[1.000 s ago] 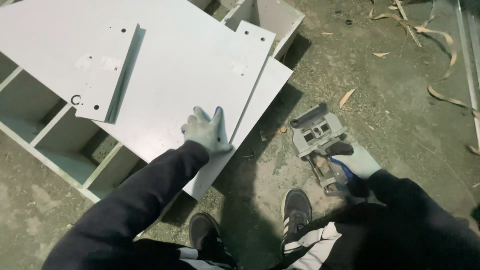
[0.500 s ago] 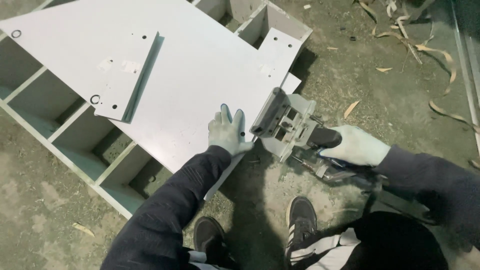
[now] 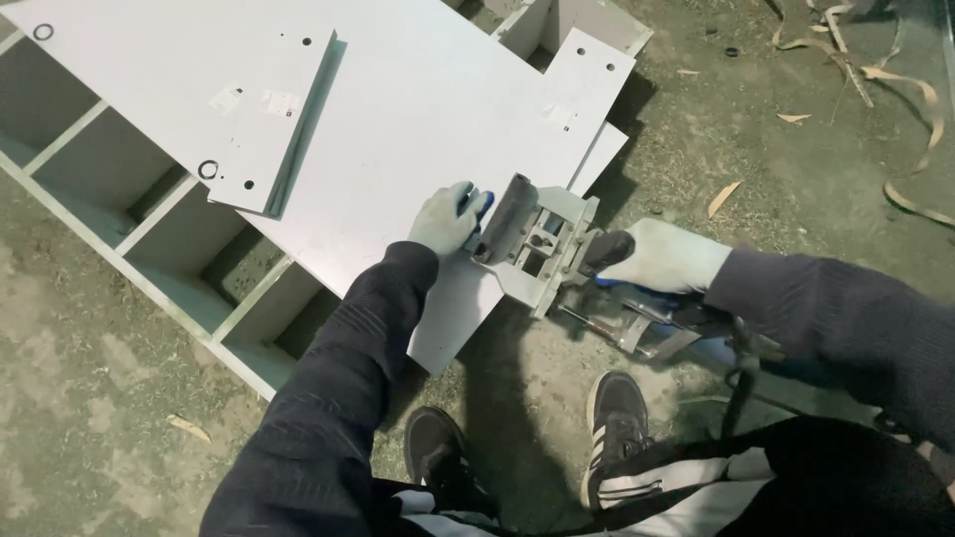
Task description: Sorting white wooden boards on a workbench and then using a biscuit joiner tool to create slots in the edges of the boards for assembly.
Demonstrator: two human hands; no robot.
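Dusty concrete floor point(image 3: 816, 189), strewn with wood shavings, carries a white shelf frame point(image 3: 149, 239) with large white panels point(image 3: 418, 129) stacked across it. At the panels' near edge sits a grey power tool point(image 3: 542, 249). Both hands wear pale gloves: the left hand point(image 3: 448, 219) curls closed around the tool's dark front roller, and the right hand point(image 3: 662, 257) grips its rear handle. Two dark shoes point(image 3: 617, 418) stand just below.

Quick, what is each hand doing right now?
Left hand: closed on the grey power tool's front knob.
Right hand: closed on its rear handle.
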